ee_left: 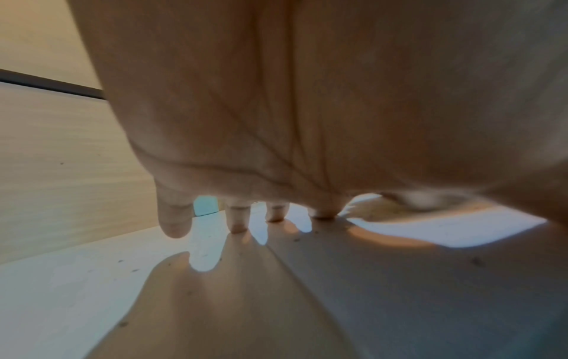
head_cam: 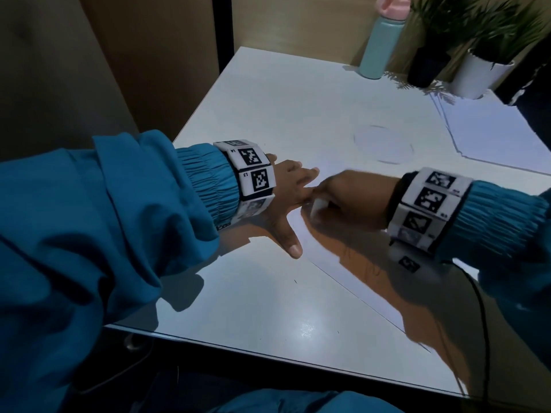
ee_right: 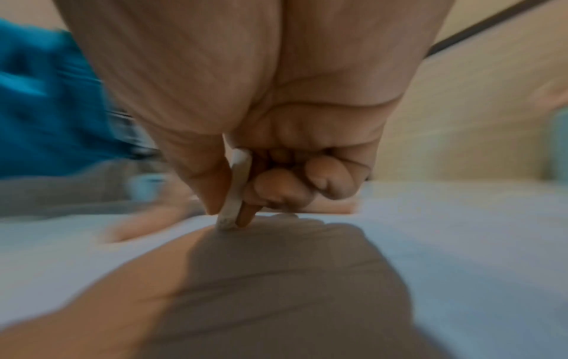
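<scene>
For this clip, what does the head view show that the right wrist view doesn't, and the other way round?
Head only: the potted plants, a faint circle outline farther back, the marker wristbands, and the left hand spread flat. Right wrist only: thumb and forefinger pinching the white eraser-like piece, with its smudged tip touching down. Both: the right hand, that piece, the paper sheet under it, a teal sleeve.
</scene>
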### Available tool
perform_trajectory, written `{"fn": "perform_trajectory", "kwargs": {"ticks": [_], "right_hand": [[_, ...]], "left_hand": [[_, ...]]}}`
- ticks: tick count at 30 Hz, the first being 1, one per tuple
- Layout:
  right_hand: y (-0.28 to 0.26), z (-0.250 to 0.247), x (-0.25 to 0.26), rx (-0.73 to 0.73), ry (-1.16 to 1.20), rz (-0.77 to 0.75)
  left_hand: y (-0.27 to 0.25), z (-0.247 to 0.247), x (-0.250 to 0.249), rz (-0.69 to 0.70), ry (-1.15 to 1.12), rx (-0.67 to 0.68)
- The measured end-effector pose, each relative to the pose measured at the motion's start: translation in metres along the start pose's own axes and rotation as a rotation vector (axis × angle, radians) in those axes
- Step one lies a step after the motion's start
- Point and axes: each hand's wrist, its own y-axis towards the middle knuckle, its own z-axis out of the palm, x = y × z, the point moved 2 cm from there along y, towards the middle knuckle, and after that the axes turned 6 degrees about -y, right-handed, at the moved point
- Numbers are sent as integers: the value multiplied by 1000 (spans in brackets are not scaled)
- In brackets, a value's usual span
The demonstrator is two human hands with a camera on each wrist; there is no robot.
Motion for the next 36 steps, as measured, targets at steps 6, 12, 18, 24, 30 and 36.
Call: {"fn": "perform_trajectory", "kwargs": {"ticks": [6,12,18,24,30,36], "right_hand": [[3,-3,-10,-12,-40,69],[-12,10,21,98,-29,-171],[10,-6,-24,27,-73,54],[-8,6,6,86,-69,-124],[-12,5,1,54,-42,-134],[-6,-4,-29,-46,-71,15]], "left_hand": [[-1,1,0,14,-18,-19],[-2,2,0,8,-24,-12],[-3,-1,-2,-10,-1,-5],[-5,-2,-2,-15,-29,17],[-6,-2,-4,-38,-19,9],[-5,-2,-4,-46,8,21]]}}
